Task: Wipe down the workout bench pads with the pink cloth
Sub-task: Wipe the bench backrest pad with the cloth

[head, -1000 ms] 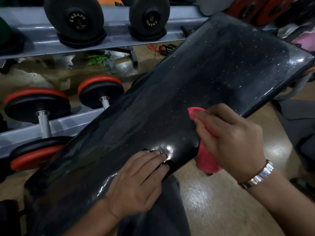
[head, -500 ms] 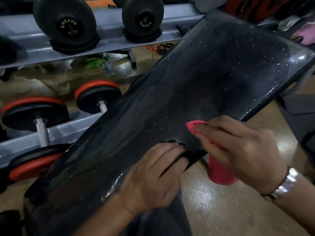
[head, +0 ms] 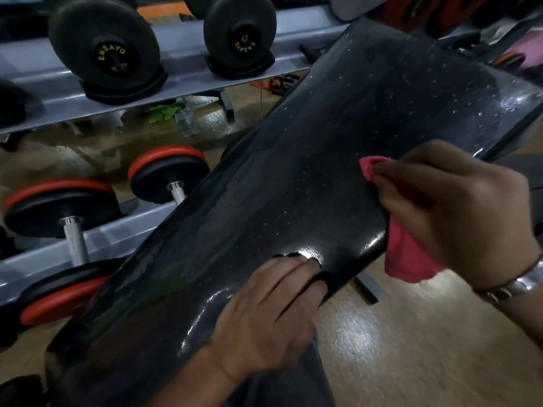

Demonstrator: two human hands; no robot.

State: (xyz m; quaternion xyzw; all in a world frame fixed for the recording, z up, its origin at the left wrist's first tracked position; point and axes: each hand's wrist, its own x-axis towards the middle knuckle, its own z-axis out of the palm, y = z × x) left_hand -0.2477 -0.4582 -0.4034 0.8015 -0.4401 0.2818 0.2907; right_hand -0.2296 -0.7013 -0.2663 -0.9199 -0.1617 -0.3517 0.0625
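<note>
A long black bench pad (head: pixel 293 186) runs diagonally from lower left to upper right, glossy and speckled with droplets. My right hand (head: pixel 452 207) grips the pink cloth (head: pixel 405 257) and presses it against the pad's near edge; most of the cloth hangs below the hand. My left hand (head: pixel 264 318) rests on the pad's near edge lower down, fingers wrapped over the rim, holding the pad steady. A metal watch (head: pixel 517 283) sits on my right wrist.
A grey dumbbell rack (head: pixel 182 80) stands behind the pad with black dumbbells (head: pixel 102 48) on top and red-and-black dumbbells (head: pixel 167 171) below. Green scraps (head: pixel 164 111) lie on the floor under it. Shiny brown floor (head: pixel 411 348) lies to the right.
My right hand with the pink cloth has slid up along the pad's near edge, away from my left hand. The left hand stays gripping the edge.
</note>
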